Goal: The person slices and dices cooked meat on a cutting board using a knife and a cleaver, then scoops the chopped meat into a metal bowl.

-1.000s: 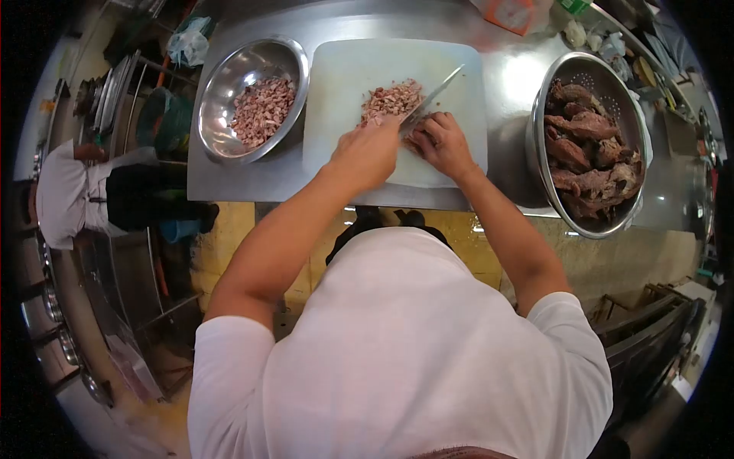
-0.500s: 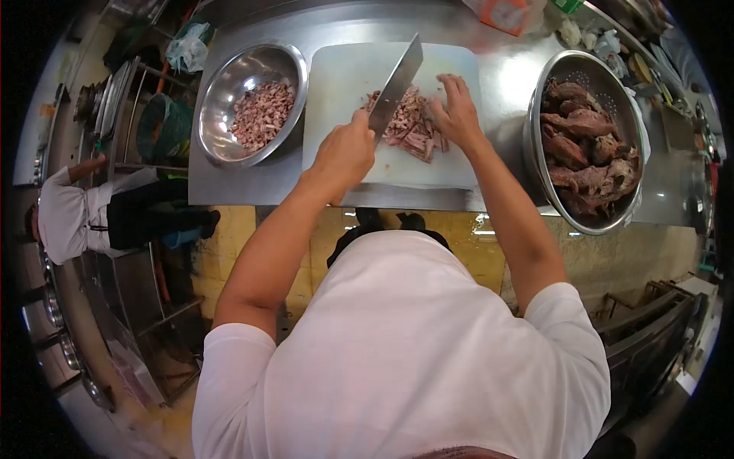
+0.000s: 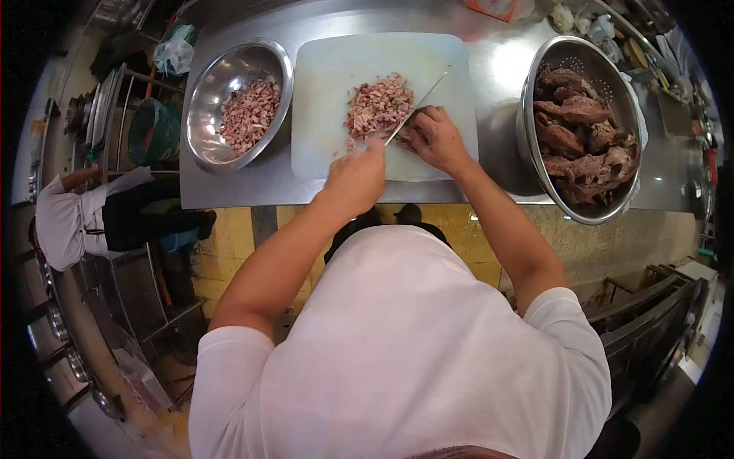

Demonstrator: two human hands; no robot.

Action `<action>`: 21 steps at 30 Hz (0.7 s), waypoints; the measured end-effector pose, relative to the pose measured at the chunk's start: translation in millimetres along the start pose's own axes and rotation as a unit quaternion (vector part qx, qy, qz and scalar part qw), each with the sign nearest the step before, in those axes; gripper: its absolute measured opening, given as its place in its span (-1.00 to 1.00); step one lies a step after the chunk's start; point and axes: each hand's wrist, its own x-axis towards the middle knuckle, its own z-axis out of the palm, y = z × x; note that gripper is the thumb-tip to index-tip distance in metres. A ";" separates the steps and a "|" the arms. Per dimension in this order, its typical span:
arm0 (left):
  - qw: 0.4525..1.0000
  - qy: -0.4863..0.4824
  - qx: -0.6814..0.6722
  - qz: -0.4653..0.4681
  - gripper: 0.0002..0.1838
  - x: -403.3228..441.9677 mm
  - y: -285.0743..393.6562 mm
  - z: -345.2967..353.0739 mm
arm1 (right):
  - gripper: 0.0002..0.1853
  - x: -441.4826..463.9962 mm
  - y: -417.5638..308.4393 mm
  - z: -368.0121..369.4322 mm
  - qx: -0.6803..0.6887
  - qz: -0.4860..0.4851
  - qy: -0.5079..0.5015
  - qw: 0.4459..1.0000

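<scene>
My left hand (image 3: 358,177) is closed round the handle of a cleaver (image 3: 417,109), whose blade stands nearly edge-on and slants up to the right over the cutting board (image 3: 329,69). Chopped meat (image 3: 380,103) lies in a heap just left of the blade. Close by on the right, my right hand (image 3: 437,139) has its fingers curled and pressed down on some meat strips against the blade. Those strips are mostly hidden under the fingers.
A steel bowl (image 3: 200,99) with diced meat (image 3: 249,115) stands left of the board. On the right, a perforated steel colander (image 3: 527,126) holds large cooked meat pieces (image 3: 585,145). Another person (image 3: 76,218) in a white top is at the far left.
The cleaver has turned from showing its broad side to nearly edge-on, moving right of the chopped heap. My right hand has come down and left, its fingers now curled onto the meat.
</scene>
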 end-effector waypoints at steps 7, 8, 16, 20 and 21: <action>0.999 -0.010 0.001 0.032 -0.75 -1.2 12.3 -34.7 | -0.84 0.0 1.6 3.2 -0.009 -0.006 0.019 1.000; 1.000 -0.017 0.003 0.017 -0.75 -16.5 15.7 -39.0 | -0.84 -1.7 3.1 3.6 -0.008 -0.004 0.019 1.000; 0.999 0.043 -0.010 0.030 -0.76 25.0 4.4 -11.1 | -0.86 -1.3 -2.7 2.9 -0.013 0.011 0.026 1.000; 1.000 -0.006 -0.003 0.016 -0.79 -5.1 6.6 -12.6 | -0.85 -6.8 2.4 6.5 -0.001 -0.002 0.067 0.998; 1.000 -0.005 -0.010 -0.002 -0.79 -8.6 1.6 -2.0 | -0.86 -8.2 0.6 5.9 -0.003 0.000 0.062 0.998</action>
